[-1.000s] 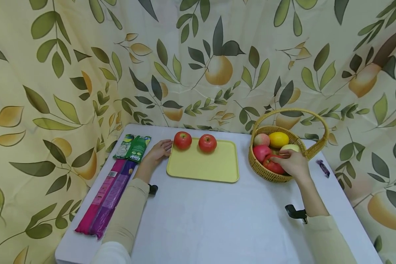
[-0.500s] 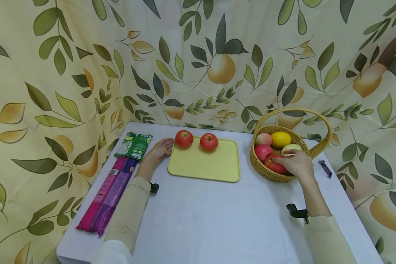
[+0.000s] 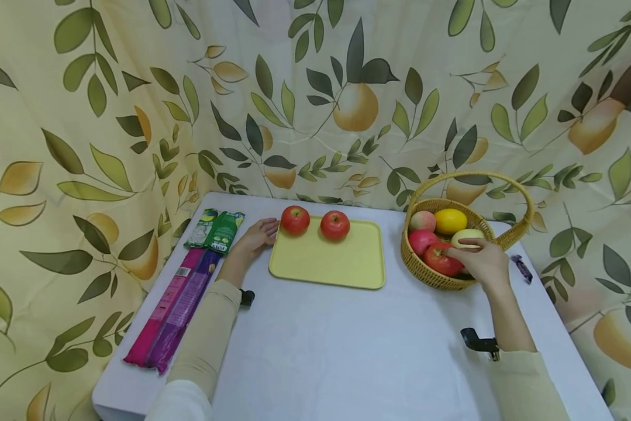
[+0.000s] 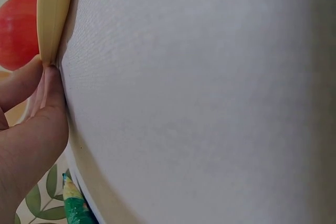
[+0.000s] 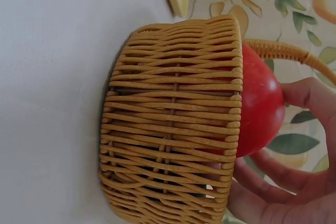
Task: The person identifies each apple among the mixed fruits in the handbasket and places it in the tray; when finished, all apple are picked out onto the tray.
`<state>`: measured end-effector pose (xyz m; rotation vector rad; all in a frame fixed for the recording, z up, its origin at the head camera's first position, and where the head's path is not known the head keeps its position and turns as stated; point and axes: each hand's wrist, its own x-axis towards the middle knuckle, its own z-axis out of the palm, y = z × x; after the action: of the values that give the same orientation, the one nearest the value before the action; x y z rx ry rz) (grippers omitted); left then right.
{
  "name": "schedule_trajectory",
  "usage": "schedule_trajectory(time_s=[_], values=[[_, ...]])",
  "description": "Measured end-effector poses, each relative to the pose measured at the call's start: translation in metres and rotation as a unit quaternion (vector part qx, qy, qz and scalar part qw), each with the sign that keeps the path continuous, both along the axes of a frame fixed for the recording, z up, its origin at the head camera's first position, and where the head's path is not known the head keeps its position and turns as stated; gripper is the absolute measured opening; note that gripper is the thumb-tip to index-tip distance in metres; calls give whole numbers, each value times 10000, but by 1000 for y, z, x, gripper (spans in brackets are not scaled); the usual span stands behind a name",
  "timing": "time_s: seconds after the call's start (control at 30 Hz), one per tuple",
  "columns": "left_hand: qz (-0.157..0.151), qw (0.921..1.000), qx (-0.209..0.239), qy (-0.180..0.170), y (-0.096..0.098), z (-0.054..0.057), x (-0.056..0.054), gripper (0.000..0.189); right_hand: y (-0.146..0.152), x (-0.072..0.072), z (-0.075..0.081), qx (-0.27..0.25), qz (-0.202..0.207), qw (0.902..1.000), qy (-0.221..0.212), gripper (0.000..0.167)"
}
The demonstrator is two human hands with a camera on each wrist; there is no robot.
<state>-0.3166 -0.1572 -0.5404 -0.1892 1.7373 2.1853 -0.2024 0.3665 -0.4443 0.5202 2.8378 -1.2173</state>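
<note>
Right fingers, partly hidden behind the basket, seemingly pinch a red apple; left fingers pinch the tray.

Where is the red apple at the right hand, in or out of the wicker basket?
In: the red apple rises above the rim of the wicker basket, its lower part behind the weave.

Arms stretched forward and apart, left hand pinching, right hand gripping
</note>
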Motion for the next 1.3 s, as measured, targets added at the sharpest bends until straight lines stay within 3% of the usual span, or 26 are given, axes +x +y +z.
schedule_trajectory(time_s=[0.27, 0.67, 0.83, 1.0, 1.3], values=[[-37, 9999, 76, -115, -1, 8, 1, 83, 4, 1, 3, -514, 107, 9983, 245, 77], [-52, 9999, 113, 38, -1, -3, -4, 81, 2, 3, 14, -1190, -94, 9927, 192, 75], [-6, 10000, 28, 32, -2, -5, -6, 81, 2, -1, 16, -1877, 60, 9822, 100, 67], [-3, 10000, -17, 72, -2, -4, -7, 81, 0, -2, 19, -2629, 179, 9644, 203, 51], [-62, 10000, -64, 14, -1, -3, -4, 81, -15, -1, 23, -3041, 396, 9513, 301, 25]])
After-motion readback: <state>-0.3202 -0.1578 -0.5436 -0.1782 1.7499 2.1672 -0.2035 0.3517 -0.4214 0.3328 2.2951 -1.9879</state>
